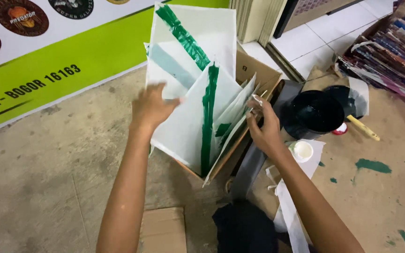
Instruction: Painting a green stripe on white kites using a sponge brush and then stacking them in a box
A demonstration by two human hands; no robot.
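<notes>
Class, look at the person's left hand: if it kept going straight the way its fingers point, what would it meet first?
The left hand already touches the white sheets with green streaks standing in the cardboard box; going on, it would probably press into those sheets first.

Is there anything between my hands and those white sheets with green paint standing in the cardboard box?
Nothing visible. The left hand already rests on the front white sheet, and the right hand touches the sheets' edges at the cardboard box.
</notes>
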